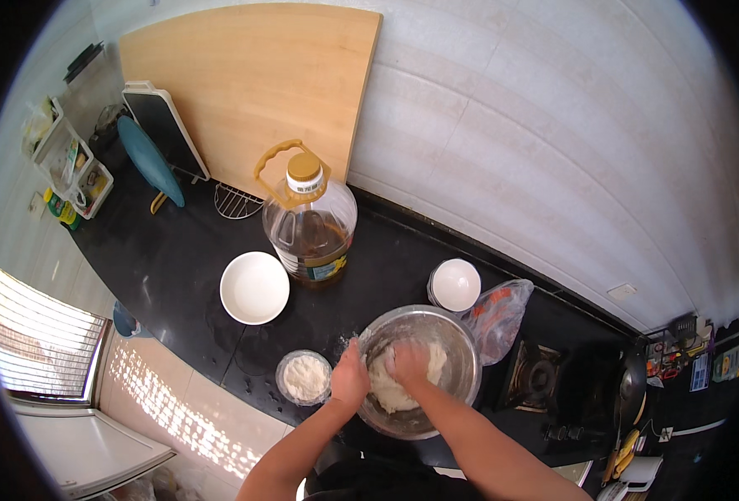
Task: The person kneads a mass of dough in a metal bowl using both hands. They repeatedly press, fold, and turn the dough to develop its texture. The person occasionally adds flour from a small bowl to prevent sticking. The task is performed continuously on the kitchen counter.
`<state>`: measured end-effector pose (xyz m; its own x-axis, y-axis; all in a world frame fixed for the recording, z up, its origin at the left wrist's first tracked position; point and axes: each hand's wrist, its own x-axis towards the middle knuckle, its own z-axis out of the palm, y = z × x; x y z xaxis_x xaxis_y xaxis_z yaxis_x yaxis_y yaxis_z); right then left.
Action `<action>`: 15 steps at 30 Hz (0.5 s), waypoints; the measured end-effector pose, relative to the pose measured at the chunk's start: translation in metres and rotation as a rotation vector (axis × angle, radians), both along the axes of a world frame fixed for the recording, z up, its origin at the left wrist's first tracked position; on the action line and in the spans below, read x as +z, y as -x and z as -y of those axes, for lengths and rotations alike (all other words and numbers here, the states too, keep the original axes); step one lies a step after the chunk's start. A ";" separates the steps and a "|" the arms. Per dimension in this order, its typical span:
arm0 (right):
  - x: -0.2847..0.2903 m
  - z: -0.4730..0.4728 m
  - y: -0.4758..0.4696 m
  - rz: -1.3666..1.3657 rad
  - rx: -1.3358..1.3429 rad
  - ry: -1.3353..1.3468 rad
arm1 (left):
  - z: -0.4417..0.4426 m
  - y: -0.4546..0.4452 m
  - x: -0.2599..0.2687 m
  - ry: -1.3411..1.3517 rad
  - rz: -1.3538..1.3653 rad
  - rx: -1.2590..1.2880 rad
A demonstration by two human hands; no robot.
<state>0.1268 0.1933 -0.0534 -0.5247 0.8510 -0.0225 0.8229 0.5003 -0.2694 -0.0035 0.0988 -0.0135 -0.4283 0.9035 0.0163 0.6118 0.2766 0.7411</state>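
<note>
A large stainless steel bowl [466,388] stands on the black counter in front of me. Pale dough [394,394] lies inside it. My left hand [350,377] grips the bowl's left rim. Down in the dough is my right hand [409,361], slightly blurred, its fingers partly hidden, so I cannot tell how they are bent. Just left of my left hand sits a small clear bowl of white flour [305,377]. Some flour is scattered on the counter near the steel bowl's rim.
A white bowl [255,288] stands at the left beside a big plastic oil jug [310,238]. Behind the steel bowl are stacked small white bowls [457,285] and a plastic bag with orange-red print [501,319]. A gas burner [535,376] lies right; a wooden board [250,81] leans on the wall.
</note>
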 end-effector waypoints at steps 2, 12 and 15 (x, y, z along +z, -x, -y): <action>0.001 -0.010 0.013 0.026 -0.056 0.041 | -0.002 0.000 -0.003 0.013 -0.006 0.015; 0.085 -0.014 -0.017 0.322 0.205 0.311 | -0.007 -0.005 0.007 0.053 0.038 0.118; 0.058 -0.002 -0.046 0.058 0.268 0.068 | -0.007 -0.007 -0.003 -0.049 0.014 0.116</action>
<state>0.1726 0.1949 0.0050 -0.7266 0.6779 -0.1113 0.6791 0.6843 -0.2657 0.0033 0.1057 -0.0168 -0.5304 0.8461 0.0523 0.5670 0.3082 0.7639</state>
